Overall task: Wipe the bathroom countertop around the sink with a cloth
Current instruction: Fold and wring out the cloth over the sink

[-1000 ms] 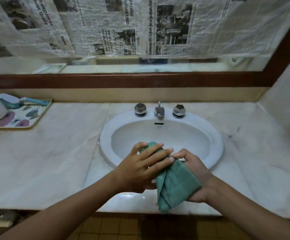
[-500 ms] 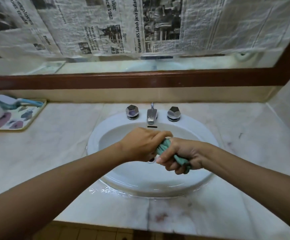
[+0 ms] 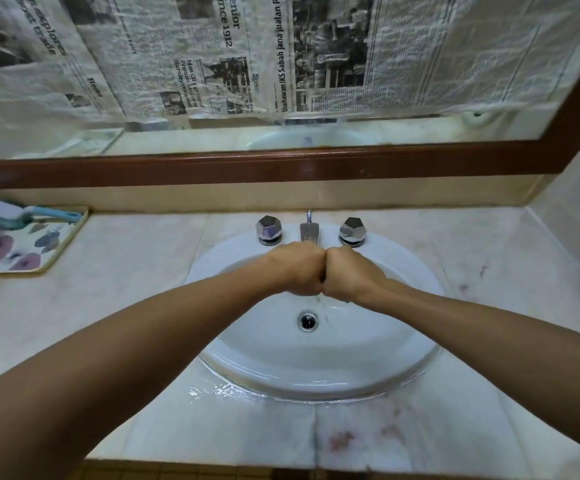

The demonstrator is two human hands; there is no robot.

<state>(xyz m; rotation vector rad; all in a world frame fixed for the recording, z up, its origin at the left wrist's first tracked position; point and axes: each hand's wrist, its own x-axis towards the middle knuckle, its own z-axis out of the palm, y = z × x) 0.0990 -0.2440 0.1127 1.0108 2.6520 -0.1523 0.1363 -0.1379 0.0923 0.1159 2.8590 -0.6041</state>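
Observation:
Over the white sink, just in front of the faucet, my left hand and my right hand are clenched into fists, knuckles pressed together. The green cloth is hidden inside the fists and no part of it shows. A thin trickle of water runs down below the hands toward the drain. The pale marble countertop surrounds the sink.
Two chrome knobs flank the faucet. A flowered tray with a blue-handled brush sits at the far left. Water pools at the sink's front rim. Reddish stains mark the front counter. A wood-framed mirror stands behind.
The hands moved from the front counter edge out over the basin toward the faucet. The open cloth was bunched up, squeezed, and is now fully enclosed in the fists.

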